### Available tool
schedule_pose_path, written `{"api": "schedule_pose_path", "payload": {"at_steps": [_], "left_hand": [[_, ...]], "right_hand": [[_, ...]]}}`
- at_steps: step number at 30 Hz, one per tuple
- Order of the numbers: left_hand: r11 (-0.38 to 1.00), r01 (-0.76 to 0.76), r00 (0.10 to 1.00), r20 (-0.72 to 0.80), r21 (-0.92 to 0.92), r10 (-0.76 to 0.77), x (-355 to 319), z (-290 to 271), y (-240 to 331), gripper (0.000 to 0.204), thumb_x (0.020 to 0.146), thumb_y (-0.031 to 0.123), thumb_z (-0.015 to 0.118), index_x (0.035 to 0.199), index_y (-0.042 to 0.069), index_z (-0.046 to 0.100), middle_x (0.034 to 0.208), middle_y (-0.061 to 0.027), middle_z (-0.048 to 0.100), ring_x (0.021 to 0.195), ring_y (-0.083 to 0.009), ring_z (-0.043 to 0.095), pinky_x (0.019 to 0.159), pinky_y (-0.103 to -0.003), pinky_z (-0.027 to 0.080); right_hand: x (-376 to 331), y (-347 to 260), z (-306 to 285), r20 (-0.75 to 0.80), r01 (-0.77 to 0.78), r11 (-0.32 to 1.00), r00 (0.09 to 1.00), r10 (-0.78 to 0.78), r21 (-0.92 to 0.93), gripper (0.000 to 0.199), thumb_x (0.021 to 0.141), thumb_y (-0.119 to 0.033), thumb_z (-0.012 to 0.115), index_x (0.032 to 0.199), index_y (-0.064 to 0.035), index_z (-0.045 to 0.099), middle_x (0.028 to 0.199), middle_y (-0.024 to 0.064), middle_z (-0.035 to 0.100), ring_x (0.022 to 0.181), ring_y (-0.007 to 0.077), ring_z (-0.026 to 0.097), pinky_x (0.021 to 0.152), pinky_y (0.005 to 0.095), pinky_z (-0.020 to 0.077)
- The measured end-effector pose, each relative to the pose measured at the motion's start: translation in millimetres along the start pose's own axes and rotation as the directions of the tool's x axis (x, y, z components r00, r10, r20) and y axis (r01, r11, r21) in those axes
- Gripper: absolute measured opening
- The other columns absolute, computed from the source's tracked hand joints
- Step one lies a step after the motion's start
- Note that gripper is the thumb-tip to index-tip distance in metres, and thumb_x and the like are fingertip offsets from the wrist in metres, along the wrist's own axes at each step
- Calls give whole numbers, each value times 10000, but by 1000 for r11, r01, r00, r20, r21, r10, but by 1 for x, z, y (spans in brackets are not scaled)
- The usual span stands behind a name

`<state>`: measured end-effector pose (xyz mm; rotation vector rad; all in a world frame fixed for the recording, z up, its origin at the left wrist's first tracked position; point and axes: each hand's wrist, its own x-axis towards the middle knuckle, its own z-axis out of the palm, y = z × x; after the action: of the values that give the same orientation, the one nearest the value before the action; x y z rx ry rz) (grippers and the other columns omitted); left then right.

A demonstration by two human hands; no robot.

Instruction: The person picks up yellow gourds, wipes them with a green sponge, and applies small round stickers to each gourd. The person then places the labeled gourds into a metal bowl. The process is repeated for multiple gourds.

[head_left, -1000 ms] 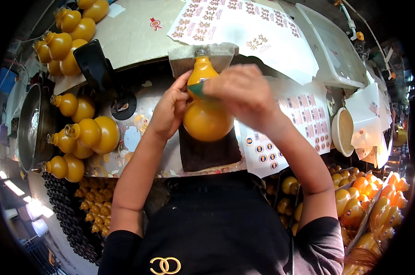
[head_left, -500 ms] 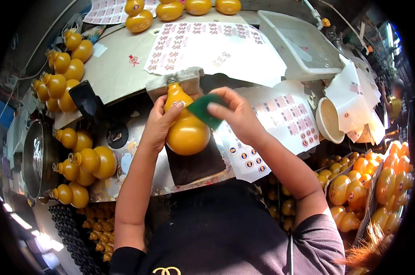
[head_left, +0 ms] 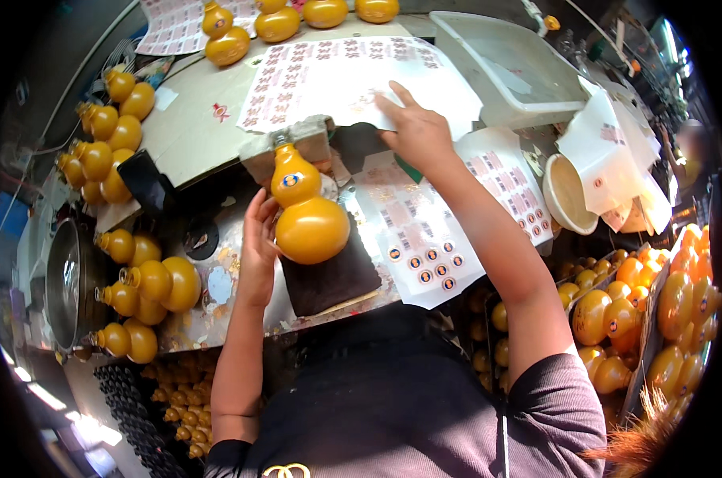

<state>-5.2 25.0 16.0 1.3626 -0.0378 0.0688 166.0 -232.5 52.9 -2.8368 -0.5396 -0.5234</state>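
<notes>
A glossy yellow gourd-shaped bottle [head_left: 313,229] lies in front of me, its neck leaning on a cloth-wrapped block [head_left: 307,131]. A small round blue-and-orange sticker sits on its upper bulb. My left hand [head_left: 259,239] holds it loosely along the left side, fingers by the waist. My right hand [head_left: 416,127] is stretched out, fingers apart, over the near right part of a white sheet of red-printed stickers [head_left: 329,68]. Under its wrist shows part of a green flat piece [head_left: 407,169], mostly hidden.
Sheets with round stickers [head_left: 428,275] lie right of the bottle, on the bench. Several yellow gourd bottles [head_left: 181,283] stand at left and far back. A clear plastic tub [head_left: 512,72] and a pale bowl [head_left: 568,195] are at right. A dark phone [head_left: 144,179] stands at left.
My right hand has left the bottle and moved up and right, no longer gripping the green piece. The sticker on the upper bulb now shows fully. My left hand has loosened and slid down.
</notes>
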Motion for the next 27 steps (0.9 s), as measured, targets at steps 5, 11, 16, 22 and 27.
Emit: {"api": "schedule_pose_path", "payload": {"at_steps": [5,11,16,22,27], "left_hand": [[930,-40,999,19,366,36,-21,3,-14,1197,625,303,876,1526,111,110,1486,-137,298,1372,-276,332,1134,-381,246],[833,-46,999,4,552,53,-20,5,-11,1132,625,291,862,1513,110,184,1409,-169,372,1340,-319,360,1117,-410,285],[840,-49,999,23,541,44,-19,5,-10,1128,651,341,852,1516,93,172,1491,-140,330,1373,-273,345,1125,-387,269],[837,-74,997,48,541,58,-18,7,-3,1138,624,339,859,1512,105,186,1415,-176,368,1348,-318,352,1124,-410,271],[994,70,997,-36,82,-67,-21,3,-2,878,865,412,680,1504,61,190,1456,-149,340,1361,-273,343,1119,-382,278]], "right_hand": [[-14,5,9,-223,172,975,965,-138,143,245,806,-225,680,1048,-183,684,1268,-6,600,780,245,683,663,337,548],[-36,-24,-13,24,-174,570,965,261,803,93,821,-140,688,890,-77,700,810,56,693,671,171,657,610,293,505],[-33,-30,-12,-281,88,965,960,-15,247,312,796,-200,714,1093,-132,651,1152,55,643,692,257,661,675,341,543],[-27,-5,23,-312,69,833,942,127,549,178,847,-154,669,1001,-74,710,917,64,710,675,164,664,642,291,527],[-57,-72,-41,-8,-78,478,984,175,875,155,876,-107,650,974,-5,713,881,39,717,683,95,640,631,228,508]]}}
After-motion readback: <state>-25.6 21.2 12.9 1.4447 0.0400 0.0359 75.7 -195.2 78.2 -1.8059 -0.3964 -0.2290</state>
